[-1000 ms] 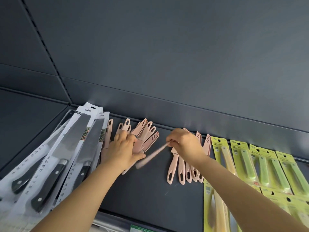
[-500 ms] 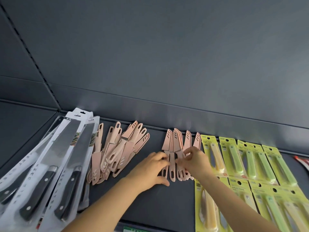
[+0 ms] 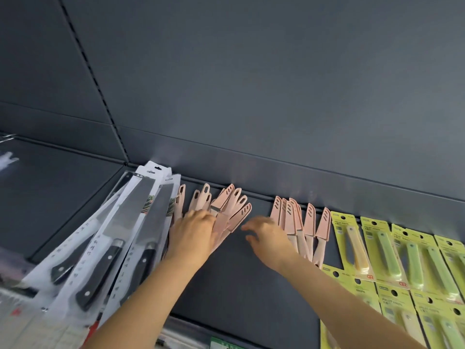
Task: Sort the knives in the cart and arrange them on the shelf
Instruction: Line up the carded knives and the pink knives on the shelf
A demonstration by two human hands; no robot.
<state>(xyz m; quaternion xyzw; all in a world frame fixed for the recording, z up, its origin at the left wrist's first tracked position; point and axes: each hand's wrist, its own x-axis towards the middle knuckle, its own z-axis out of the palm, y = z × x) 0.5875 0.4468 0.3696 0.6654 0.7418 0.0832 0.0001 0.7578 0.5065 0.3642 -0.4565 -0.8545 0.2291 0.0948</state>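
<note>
Even soft light, motion-blurred edges

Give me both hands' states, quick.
Left hand: on the left pink knife pile; grip cannot be told.
Right hand: open, fingers spread, holding nothing.

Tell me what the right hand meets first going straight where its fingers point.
Likely the left pile of pink sheathed knives; the right hand points leftward at it, height unclear.
</note>
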